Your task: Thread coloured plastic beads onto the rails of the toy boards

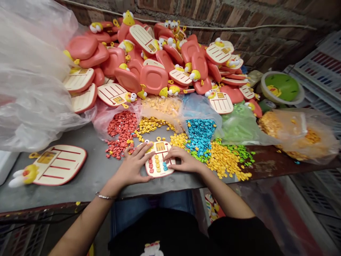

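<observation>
A cream toy board [159,172] with red edging lies flat on the grey table in front of me. Red, yellow and blue small pieces sit in its columns. My left hand [132,166] rests over its left side, fingers spread, thumb at the lower edge. My right hand [182,159] is at the board's right side, fingers bent together over the blue column; whatever is under the fingertips is too small to make out. Heaps of red pieces [121,129], blue pieces [200,133] and yellow pieces [226,160] lie just beyond.
Another cream board [62,165] with a duck head lies at the left. A large pile of red-backed boards [153,79] fills the table's back by the brick wall. Plastic bags [32,78] bulge at left. A green bowl [282,87] and crates stand at right.
</observation>
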`<state>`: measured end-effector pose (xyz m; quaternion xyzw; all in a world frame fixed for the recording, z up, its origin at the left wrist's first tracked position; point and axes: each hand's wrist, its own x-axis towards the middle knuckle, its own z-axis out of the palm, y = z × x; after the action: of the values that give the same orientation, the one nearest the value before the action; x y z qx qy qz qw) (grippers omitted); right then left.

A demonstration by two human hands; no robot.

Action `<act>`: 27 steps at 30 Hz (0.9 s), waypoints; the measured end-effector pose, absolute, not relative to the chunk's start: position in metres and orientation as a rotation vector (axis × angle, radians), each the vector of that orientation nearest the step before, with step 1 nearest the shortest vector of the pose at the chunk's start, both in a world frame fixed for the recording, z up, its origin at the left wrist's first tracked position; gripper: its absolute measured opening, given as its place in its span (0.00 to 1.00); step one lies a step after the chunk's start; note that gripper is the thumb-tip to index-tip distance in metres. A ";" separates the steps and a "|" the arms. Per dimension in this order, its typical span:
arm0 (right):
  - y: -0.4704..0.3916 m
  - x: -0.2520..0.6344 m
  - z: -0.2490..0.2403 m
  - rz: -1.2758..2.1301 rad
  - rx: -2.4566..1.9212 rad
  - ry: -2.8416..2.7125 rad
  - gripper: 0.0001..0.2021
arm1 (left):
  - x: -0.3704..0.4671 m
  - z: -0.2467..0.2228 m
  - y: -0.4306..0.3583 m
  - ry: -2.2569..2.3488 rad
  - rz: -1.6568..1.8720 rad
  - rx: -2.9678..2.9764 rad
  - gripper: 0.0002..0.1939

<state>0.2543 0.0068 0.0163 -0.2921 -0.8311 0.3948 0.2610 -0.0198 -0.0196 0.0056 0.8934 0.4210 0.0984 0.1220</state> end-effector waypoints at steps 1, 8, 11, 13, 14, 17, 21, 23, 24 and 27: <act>0.005 0.264 0.020 1.017 -0.880 -2.201 0.08 | -0.020 0.006 -0.020 1.229 0.284 2.611 0.40; 0.009 0.313 0.004 0.168 -1.613 -2.171 0.05 | -0.019 0.008 -0.021 1.226 0.247 2.614 0.40; 0.014 0.310 -0.004 0.082 -1.649 -2.241 0.07 | -0.019 0.008 -0.021 1.235 0.252 2.601 0.40; 0.014 0.304 -0.003 0.108 -1.608 -2.229 0.07 | -0.019 0.008 -0.021 1.237 0.251 2.600 0.40; 0.014 0.302 0.000 0.157 -1.573 -2.205 0.07 | -0.019 0.008 -0.021 1.236 0.249 2.600 0.41; 0.013 0.292 0.009 0.379 -1.470 -2.088 0.05 | -0.019 0.008 -0.021 1.234 0.237 2.601 0.41; 0.018 0.268 0.015 0.520 -1.313 -2.012 0.05 | -0.019 0.008 -0.020 1.230 0.232 2.604 0.41; 0.024 0.254 0.013 0.537 -1.210 -2.043 0.04 | -0.020 0.008 -0.020 1.224 0.235 2.607 0.41; 0.027 0.248 0.011 0.549 -1.172 -2.063 0.04 | -0.020 0.008 -0.020 1.224 0.234 2.607 0.41; 0.034 0.234 0.002 0.581 -1.119 -2.100 0.06 | -0.019 0.008 -0.021 1.230 0.220 2.605 0.42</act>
<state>0.2344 0.0336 0.0020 -0.4298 -0.8066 0.2231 0.3390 -0.0194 -0.0206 0.0079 0.8944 0.4223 0.0756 0.1261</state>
